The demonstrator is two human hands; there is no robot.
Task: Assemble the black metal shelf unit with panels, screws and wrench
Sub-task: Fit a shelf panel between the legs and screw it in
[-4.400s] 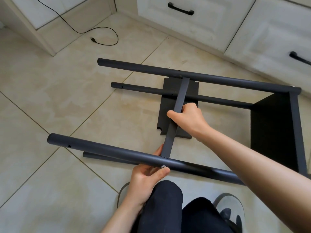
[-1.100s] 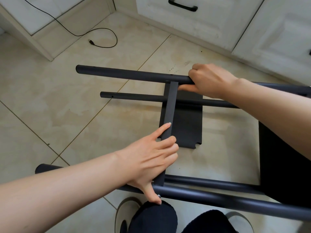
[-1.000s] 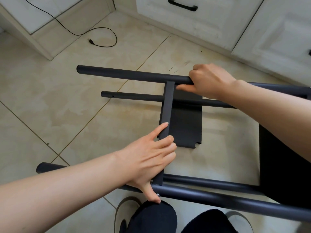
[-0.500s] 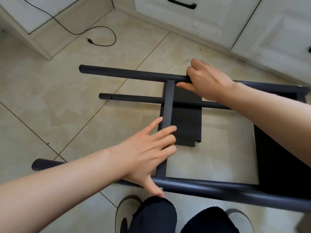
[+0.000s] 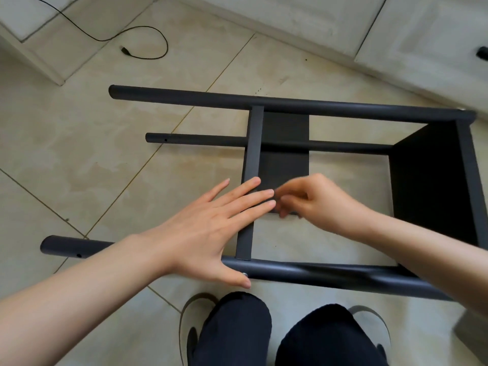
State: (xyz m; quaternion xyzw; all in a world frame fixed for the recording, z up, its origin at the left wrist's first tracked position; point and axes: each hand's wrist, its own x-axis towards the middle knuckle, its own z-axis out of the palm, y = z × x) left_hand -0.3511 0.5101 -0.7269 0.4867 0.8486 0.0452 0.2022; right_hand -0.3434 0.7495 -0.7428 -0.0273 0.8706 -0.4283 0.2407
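The left hand [image 5: 208, 228] lies flat and spread, fingers straight, its fingertips pressing on the crossbar [image 5: 250, 180] about halfway along; the thumb reaches down to the near tube [image 5: 317, 273], just beside a silver screw [image 5: 244, 274] set in that tube below the crossbar's near end. The right hand [image 5: 314, 199] sits just right of the crossbar, fingers curled and fingertips bunched against the left fingertips; it is blurred, and whether it pinches anything cannot be told. It hovers over the near edge of a loose panel [image 5: 285, 165] that lies flat on the floor [image 5: 79, 167] right of the crossbar.

The crossbar runs from the near tube to the far tube [image 5: 184, 95]. Beneath it a lower tube [image 5: 198, 139] crosses over the loose panel. Well right of the crossbar, an end panel [image 5: 433, 186] stands upright between the tubes, closing the frame.

Near of the crossbar, the person's dark knees [image 5: 237, 328] and grey shoes [image 5: 190, 323] show. Far beyond it run white cabinets [image 5: 303, 19], with a black cable [image 5: 148, 40] looped on the floor to the far left.
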